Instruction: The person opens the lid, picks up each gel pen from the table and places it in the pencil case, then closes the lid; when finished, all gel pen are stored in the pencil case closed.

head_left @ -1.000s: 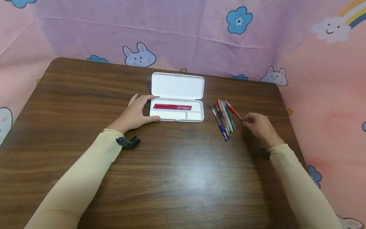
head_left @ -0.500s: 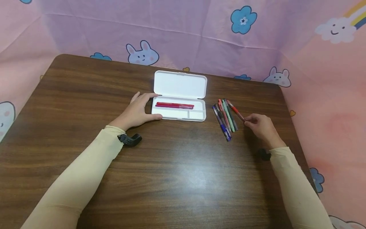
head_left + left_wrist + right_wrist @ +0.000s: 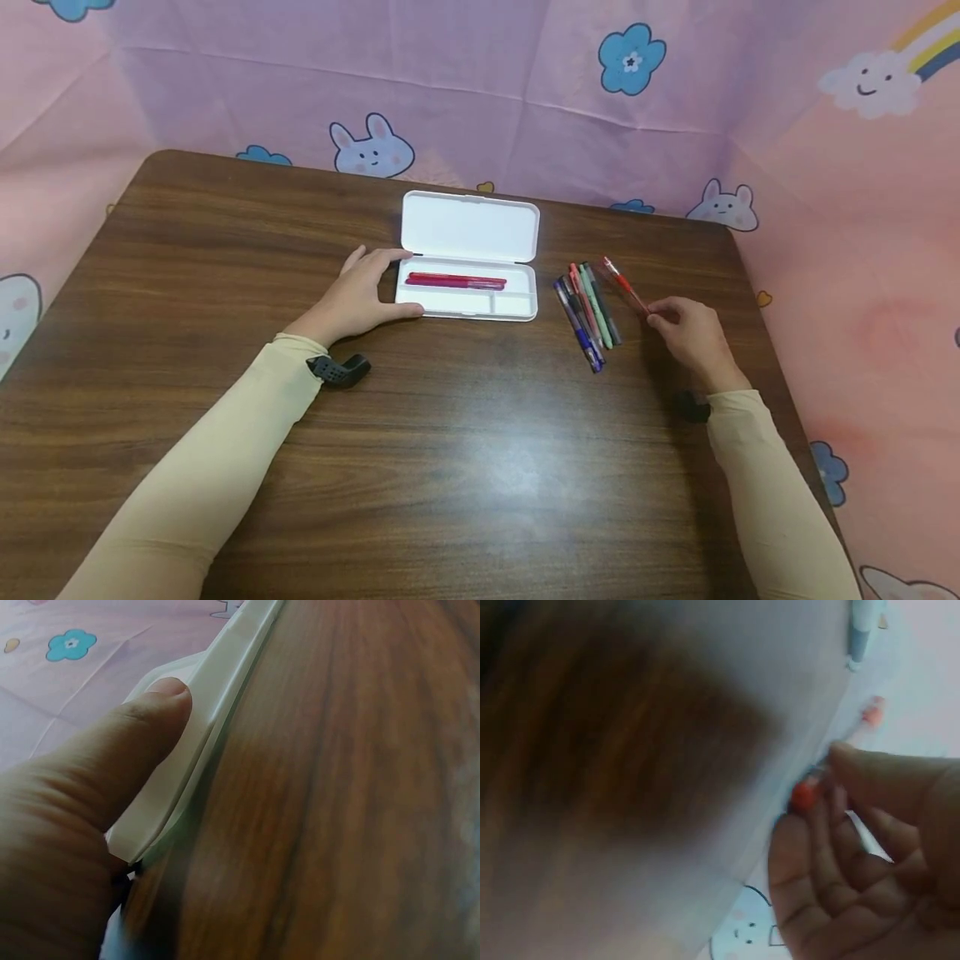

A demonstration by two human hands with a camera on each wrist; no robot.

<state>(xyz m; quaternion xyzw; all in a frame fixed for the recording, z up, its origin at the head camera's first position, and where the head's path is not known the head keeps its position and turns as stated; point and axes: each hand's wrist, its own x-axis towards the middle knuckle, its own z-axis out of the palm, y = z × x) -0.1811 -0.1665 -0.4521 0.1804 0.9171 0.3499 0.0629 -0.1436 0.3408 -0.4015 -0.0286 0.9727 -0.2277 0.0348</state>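
Observation:
A white pencil case [image 3: 517,308] lies with its lid open on the wooden table, with two reddish-pink pens [image 3: 456,281] in its long compartment. My left hand [image 3: 356,298] holds the case's left end, thumb at the front corner and a finger at the hinge corner. In the left wrist view, the thumb [image 3: 150,724] presses the case's front wall [image 3: 199,727]. My right hand [image 3: 692,335] pinches the lower end of a red pen [image 3: 624,282], which slants up and left. The right wrist view is blurred, but the fingers show around the pen's red end [image 3: 804,796].
Between the case and the right hand lies a loose bunch of several pens: a blue one [image 3: 579,327], a dark one, a red one, a green one [image 3: 596,305] and a grey one. The brown table [image 3: 420,467] meets patterned cloth [image 3: 480,83] at its back and right edges.
The red pen in my right hand has shifted slightly right, and its far end now stands apart from the bunch. The left hand and the case stay together in place.

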